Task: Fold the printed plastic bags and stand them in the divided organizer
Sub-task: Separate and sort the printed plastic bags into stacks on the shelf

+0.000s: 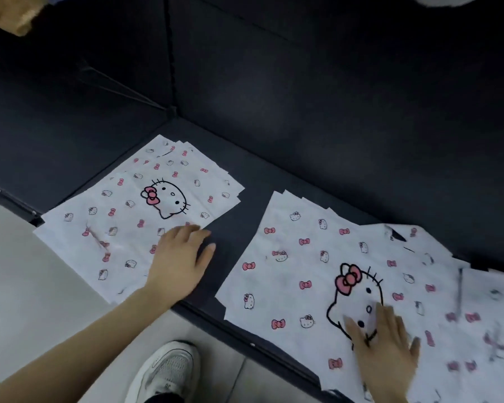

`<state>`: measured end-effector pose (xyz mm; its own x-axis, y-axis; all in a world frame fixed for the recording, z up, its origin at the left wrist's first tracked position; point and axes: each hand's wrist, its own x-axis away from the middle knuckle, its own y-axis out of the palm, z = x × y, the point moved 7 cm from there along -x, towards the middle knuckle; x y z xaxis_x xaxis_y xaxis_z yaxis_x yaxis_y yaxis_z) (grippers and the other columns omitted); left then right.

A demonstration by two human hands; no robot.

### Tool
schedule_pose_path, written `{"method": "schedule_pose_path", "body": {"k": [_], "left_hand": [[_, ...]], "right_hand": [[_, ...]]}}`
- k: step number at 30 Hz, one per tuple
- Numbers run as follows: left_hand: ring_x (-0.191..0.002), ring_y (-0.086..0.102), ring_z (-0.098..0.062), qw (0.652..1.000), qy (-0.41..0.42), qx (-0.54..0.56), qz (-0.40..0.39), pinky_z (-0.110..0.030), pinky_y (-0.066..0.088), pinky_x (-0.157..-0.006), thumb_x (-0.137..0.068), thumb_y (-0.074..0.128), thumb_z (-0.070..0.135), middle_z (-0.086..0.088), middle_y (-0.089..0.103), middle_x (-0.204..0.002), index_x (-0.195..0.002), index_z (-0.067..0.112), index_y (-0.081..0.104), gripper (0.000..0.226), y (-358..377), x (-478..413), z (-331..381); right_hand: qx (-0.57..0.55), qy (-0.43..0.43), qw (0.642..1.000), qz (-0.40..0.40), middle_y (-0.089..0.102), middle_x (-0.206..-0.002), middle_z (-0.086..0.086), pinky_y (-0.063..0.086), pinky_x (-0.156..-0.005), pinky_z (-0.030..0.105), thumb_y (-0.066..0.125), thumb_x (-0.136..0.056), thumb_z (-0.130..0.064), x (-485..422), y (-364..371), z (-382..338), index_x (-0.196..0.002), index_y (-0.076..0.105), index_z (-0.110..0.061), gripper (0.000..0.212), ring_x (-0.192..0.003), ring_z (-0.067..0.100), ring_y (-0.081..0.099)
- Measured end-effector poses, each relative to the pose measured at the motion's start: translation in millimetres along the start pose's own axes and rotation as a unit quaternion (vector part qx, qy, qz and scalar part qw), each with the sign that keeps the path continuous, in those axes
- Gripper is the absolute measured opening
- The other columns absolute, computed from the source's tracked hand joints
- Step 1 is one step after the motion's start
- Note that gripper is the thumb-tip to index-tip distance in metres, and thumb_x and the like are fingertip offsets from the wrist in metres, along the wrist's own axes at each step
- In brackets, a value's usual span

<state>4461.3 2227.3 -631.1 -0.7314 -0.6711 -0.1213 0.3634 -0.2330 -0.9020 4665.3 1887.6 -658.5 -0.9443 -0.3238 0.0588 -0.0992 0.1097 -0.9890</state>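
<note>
Near left bag stack (122,216), white sneaker (169,370).

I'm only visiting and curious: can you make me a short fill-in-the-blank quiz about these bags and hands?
1. The bow on the large cat face of the left stack is coloured ___.
2. The right hand lies flat on the right stack, partly covering its large cat ___.
3. The left hand rests with straight fingers at the edge of the ___ stack.
4. On the pale floor stands a white ___.
Missing words: pink; face; left; shoe.
</note>
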Motion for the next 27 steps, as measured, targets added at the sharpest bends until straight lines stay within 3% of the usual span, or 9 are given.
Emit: {"method": "schedule_pose_path", "body": {"k": [2,5,7,14,17,19,22,24,27], "left_hand": [[-0.087,0.063,-0.038,0.998,0.016,0.018,-0.065,-0.043,0.054,-0.076,-0.088,0.042,0.043,-0.014,0.067,-0.097,-0.107,0.005,0.069,0.051,18,7,33],[-0.117,0.047,-0.033,0.985,-0.034,-0.012,-0.171,-0.037,0.04,-0.099,-0.095,0.048,0.044,-0.013,0.05,-0.127,-0.138,0.008,0.046,0.056,46,11,51],[-0.12,0.046,-0.029,0.977,-0.095,0.033,-0.191,-0.03,0.037,-0.099,-0.095,0.053,0.042,-0.012,0.045,-0.132,-0.141,0.008,0.039,0.059,52,12,56],[-0.074,0.061,-0.019,0.949,-0.191,0.159,-0.195,-0.023,0.041,-0.056,-0.083,0.072,0.022,-0.001,0.064,-0.078,-0.096,0.009,0.061,0.021,55,19,62],[-0.057,0.046,-0.014,0.967,-0.156,0.132,-0.152,-0.02,0.031,-0.05,-0.085,0.071,0.018,0.003,0.05,-0.058,-0.065,0.015,0.05,0.029,29,9,75],[-0.053,0.04,-0.009,0.978,-0.123,0.122,-0.119,-0.018,0.028,-0.049,-0.085,0.07,0.016,0.007,0.045,-0.055,-0.06,0.017,0.043,0.037,5,-1,91],[-0.06,0.047,-0.002,0.982,-0.061,0.147,-0.098,-0.008,0.033,-0.054,-0.084,0.073,0.016,0.011,0.053,-0.062,-0.073,0.012,0.06,0.017,-30,-13,132],[-0.066,0.052,-0.01,0.981,-0.015,0.166,-0.098,-0.002,0.035,-0.059,-0.084,0.073,0.014,0.004,0.06,-0.071,-0.088,0.005,0.069,0.01,-45,-17,167],[-0.064,0.053,-0.01,0.972,0.04,0.203,-0.113,-0.005,0.036,-0.057,-0.086,0.071,0.014,0.001,0.061,-0.073,-0.089,0.008,0.068,0.007,-56,-15,225]], "right_hand": [[0.004,0.006,1.0,-0.017,0.041,-0.149,0.006,0.019,-0.113,0.052,0.019,-0.072,-0.078,6,8,16,-0.138,0.05,-0.019,0.094,-0.14,0.028,0.034],[-0.03,0.001,1.0,0.002,0.055,-0.137,0.01,0.03,-0.107,0.055,0.021,-0.083,-0.072,6,13,18,-0.124,0.065,-0.015,0.083,-0.131,0.034,0.045],[-0.052,-0.003,0.998,0.025,0.062,-0.128,0.012,0.036,-0.103,0.055,0.016,-0.092,-0.067,8,10,13,-0.114,0.071,-0.014,0.079,-0.123,0.038,0.053],[-0.144,-0.017,0.985,0.096,0.071,-0.108,0.008,0.037,-0.099,0.056,0.038,-0.089,-0.039,17,-17,-1,-0.101,0.075,-0.01,0.049,-0.105,0.032,0.066],[-0.143,-0.045,0.981,0.12,0.075,-0.092,0.006,0.044,-0.094,0.055,0.04,-0.088,-0.039,14,-43,-6,-0.095,0.077,-0.01,0.048,-0.085,0.022,0.073],[-0.153,-0.05,0.98,0.116,0.074,-0.074,0.004,0.056,-0.081,0.052,0.039,-0.088,-0.041,10,-63,-5,-0.092,0.077,-0.012,0.048,-0.067,0.021,0.072],[-0.143,-0.079,0.977,0.137,0.07,-0.063,0.005,0.059,-0.066,0.038,0.037,-0.089,-0.041,4,-101,7,-0.091,0.077,-0.014,0.048,-0.055,0.024,0.066],[-0.138,-0.077,0.977,0.141,0.071,-0.068,0.007,0.048,-0.06,0.026,0.044,-0.094,-0.039,-1,-135,26,-0.1,0.076,-0.016,0.04,-0.059,0.028,0.065],[-0.099,-0.067,0.984,0.132,0.071,-0.072,0.005,0.039,-0.058,0.025,0.051,-0.097,-0.032,-7,-183,67,-0.113,0.071,-0.019,0.028,-0.067,0.026,0.063]]}}
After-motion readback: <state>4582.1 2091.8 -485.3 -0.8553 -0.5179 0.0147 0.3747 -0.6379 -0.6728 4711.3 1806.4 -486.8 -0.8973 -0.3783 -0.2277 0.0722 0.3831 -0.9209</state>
